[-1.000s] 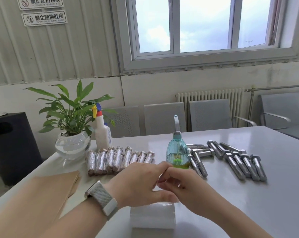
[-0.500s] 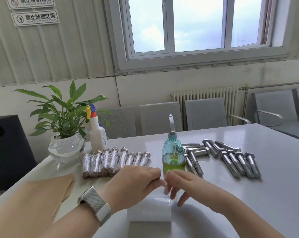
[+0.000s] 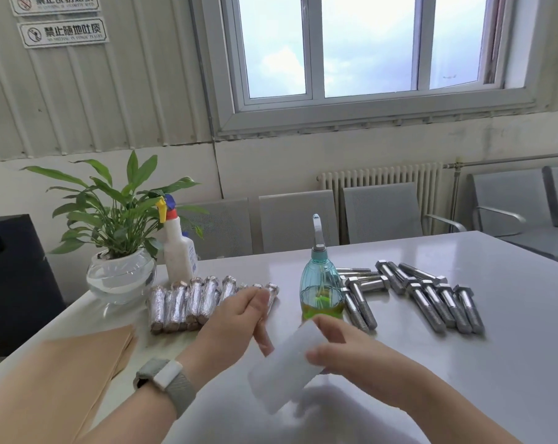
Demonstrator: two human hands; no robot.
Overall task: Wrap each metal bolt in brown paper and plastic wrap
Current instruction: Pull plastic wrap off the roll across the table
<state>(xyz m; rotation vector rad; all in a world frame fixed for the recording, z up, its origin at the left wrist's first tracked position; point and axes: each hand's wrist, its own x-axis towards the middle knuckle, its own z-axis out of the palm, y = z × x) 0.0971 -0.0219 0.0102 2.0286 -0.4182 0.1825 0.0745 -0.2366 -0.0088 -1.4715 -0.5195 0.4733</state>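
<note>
1. Paper first: the brown paper (image 3: 88, 357) stack sits flat at the left edge of the counter (image 3: 495, 363). Thin and light, probably creases easily, so I'd lift one sheet by a corner rather than grab the pile.
2. Wrapped bolts (image 3: 188, 302) lie in a tight row beside it, shiny film on the outside. Looks like a good chunk of the job is done.
3. Left hand (image 3: 239, 322) hovers just right of that row, fingers loosely curled, nothing in it that I can make out.
4. Plastic wrap (image 3: 284, 366) is the translucent white piece in the middle, lifted and tilted. Floppy, clingy stuff, weighs nothing. Hold it by the edges or it'll likely stick to itself.
5. Right hand (image 3: 344, 350) grips the wrap's right side, thumb on top and fingers under.
6. Oil bottle (image 3: 320, 290) stands just behind the hands.
7. Bare bolts (image 3: 431, 296) are scattered on the right. Solid steel, heavy and stiff, maybe slick. I'd grab mid-shank; the hex head keeps them from rolling.
</note>
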